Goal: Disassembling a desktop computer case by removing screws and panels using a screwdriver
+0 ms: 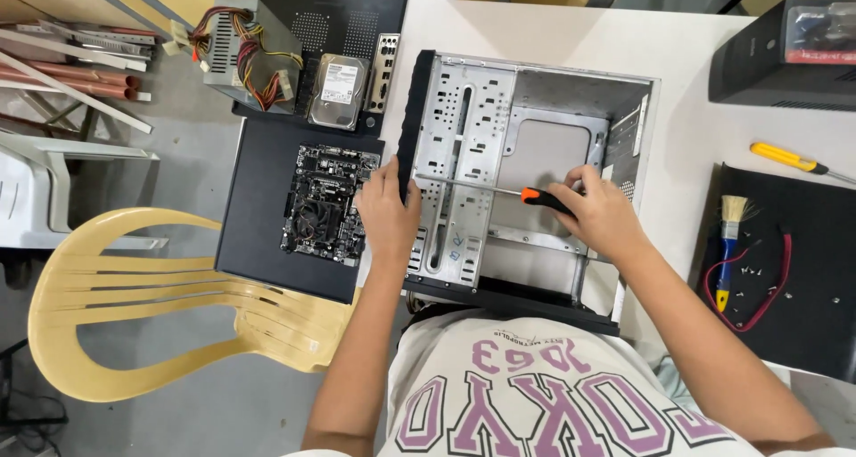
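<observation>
Right hand grip on screwdriver, left hand steadying steel case

The screwdriver tip hides behind the left hand (handle mostly covered too).

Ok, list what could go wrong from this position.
1. The screwdriver, held in the right hand, points at the left hand gripping the computer case front edge; a slip could jab it.
2. The motherboard lies bare on a black panel resting on a plastic chair; a knock might tip it off.
3. Loose screws on the black mat could scatter.
</observation>
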